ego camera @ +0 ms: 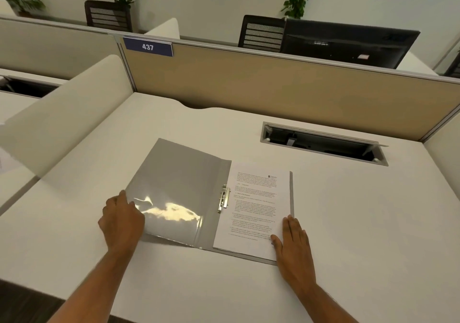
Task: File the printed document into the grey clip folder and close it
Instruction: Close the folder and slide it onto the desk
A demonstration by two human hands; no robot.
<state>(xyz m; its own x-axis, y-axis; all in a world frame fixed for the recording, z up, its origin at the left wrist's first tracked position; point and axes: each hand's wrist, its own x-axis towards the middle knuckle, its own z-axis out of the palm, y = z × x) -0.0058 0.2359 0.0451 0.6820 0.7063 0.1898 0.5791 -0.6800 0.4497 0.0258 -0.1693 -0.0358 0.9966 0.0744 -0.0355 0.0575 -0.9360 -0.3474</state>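
Note:
The grey clip folder [179, 173] lies open on the white desk. Its left cover is lifted slightly off the desk, and my left hand [122, 219] grips that cover at its outer edge. The printed document [254, 205] rests on the folder's right half, under the metal clip [223, 198] beside the spine. My right hand [292, 243] lies flat with fingers spread on the document's near right corner, holding nothing. A clear plastic pocket inside the left cover reflects light.
The white desk [348, 223] has an open cable tray slot [323, 143] at the back right. A tan partition [273, 86] with the sign 437 closes the back, and a white divider [67, 121] stands at the left. A monitor and chairs are beyond.

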